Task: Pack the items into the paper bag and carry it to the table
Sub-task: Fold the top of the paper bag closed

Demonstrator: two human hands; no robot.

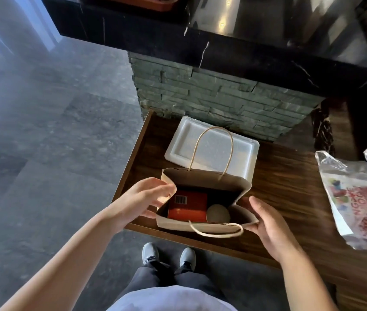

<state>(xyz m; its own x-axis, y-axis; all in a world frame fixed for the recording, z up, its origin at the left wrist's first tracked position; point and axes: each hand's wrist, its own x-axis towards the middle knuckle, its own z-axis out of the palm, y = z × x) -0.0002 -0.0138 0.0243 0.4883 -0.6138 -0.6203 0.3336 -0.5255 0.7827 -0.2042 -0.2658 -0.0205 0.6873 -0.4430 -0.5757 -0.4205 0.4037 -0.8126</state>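
Hands, left [149, 198] and right [268, 225], grip one paper bag [202, 182] holding one red box [189, 204], one round lid [218, 213].

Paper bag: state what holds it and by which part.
Both hands hold the paper bag at its open rim: left hand pinches the left edge, right hand cups the right edge. Handles untouched.
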